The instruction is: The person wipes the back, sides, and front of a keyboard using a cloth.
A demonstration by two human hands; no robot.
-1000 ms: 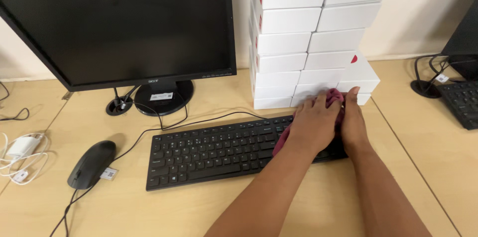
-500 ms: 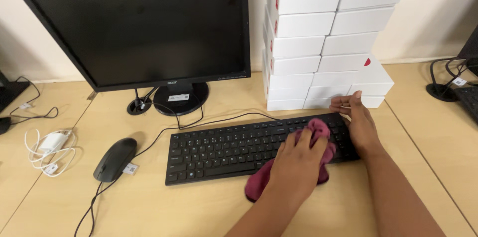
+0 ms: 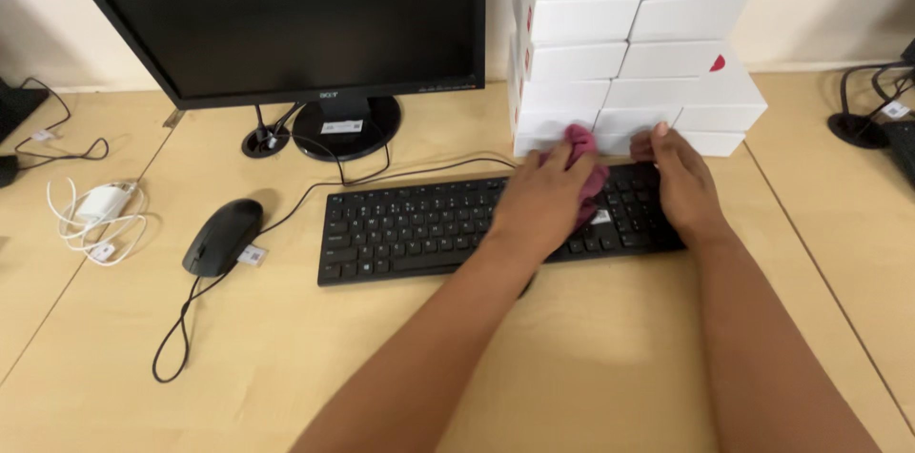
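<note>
Presently: cloth pressed on keyboard, hazards at the rear edge.

The left hand [image 3: 545, 201] was closed loosely over a crumpled maroon cloth [image 3: 583, 167], holding it against the upper right rows of the flat black plastic keyboard [image 3: 419, 229], which lay on the pale wooden counter [image 3: 591, 358]. The right hand [image 3: 681, 186] lay flat and open on the keyboard's right end, gripping nothing, apparently steadying it. The cloth and both sets of fingertips were just beside the bottom row of the tall stack of white cardboard boxes [image 3: 629, 53]. A forward stroke could have nudged that row and unsettled the stack. Heavy pressure could have snagged a keycap, and the thin black cable [image 3: 410, 172] behind the keyboard could have caught the cloth.
</note>
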